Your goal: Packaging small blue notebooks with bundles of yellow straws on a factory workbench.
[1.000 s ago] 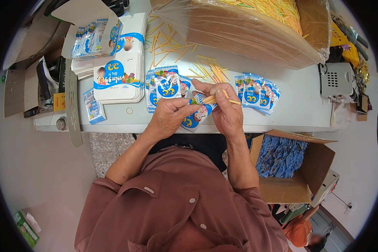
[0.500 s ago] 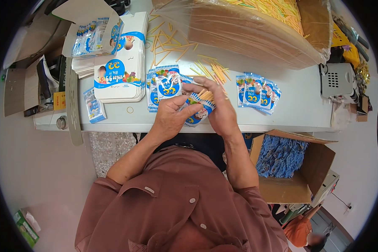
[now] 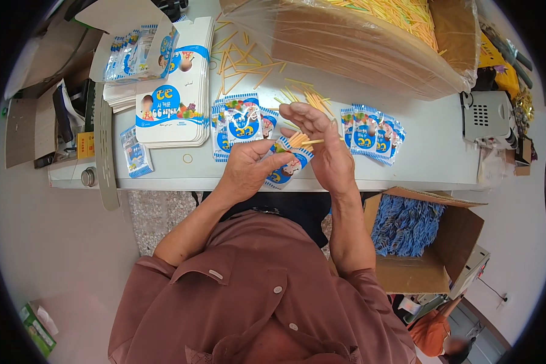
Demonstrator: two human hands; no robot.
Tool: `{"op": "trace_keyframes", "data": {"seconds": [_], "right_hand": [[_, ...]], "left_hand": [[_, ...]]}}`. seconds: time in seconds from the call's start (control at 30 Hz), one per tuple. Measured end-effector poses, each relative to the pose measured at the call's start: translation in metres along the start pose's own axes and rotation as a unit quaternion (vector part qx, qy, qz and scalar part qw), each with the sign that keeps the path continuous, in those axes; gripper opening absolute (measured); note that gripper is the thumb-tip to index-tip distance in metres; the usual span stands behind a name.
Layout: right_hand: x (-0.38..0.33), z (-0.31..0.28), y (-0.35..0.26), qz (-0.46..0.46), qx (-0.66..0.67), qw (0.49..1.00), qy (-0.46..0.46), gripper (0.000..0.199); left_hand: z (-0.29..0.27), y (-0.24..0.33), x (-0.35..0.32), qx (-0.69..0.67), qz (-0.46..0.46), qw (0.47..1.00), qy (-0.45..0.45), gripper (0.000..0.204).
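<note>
Between its thumb and fingers, my left hand [image 3: 247,168] pinches a small blue and white packet [image 3: 283,171] at the table's front edge. Thin yellow-orange sticks [image 3: 298,141] poke out of the packet's top. One longer stick leans out sideways across the palm of my right hand [image 3: 321,148]. That hand is held up beside the packet with its fingers stretched out, and whether its thumb touches the stick I cannot tell. Just beyond my left hand lie several similar packets [image 3: 236,124], overlapping. Another overlapping group of packets [image 3: 373,133] is right of my right hand.
Loose sticks [image 3: 242,67] are scattered across the table [image 3: 194,173]. A plastic-lined carton [image 3: 346,57] of sticks stands at the back. Flat printed cartons [image 3: 175,130] are stacked left, near an open box [image 3: 133,70] of packets. Below the right edge, a cardboard box [image 3: 406,276] holds blue packets.
My right hand has moved right, off the packet's top, and its fingers have straightened. A stick now juts sideways from the packet. My left hand keeps its hold on the packet.
</note>
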State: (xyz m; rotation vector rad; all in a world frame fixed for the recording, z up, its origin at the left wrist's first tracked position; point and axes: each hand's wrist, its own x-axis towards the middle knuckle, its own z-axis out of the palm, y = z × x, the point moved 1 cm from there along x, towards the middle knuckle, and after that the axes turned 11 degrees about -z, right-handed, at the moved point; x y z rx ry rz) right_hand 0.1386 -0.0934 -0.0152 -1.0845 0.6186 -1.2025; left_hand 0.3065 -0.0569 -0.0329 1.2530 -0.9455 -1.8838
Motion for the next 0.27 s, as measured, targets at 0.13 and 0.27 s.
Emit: {"op": "trace_keyframes", "data": {"seconds": [0.13,0.27], "right_hand": [[-0.002,-0.0075,0.0044,0.038,-0.117,0.991,-0.044,0.062],[-0.0053,-0.0018,-0.0006,0.117,-0.135,0.977,-0.119,0.064]], "left_hand": [[0.0,0.0002,-0.0007,0.011,0.011,1.0,-0.015,0.021],[-0.0004,-0.0021,-0.0001,0.027,0.031,0.999,-0.011,0.019]]}}
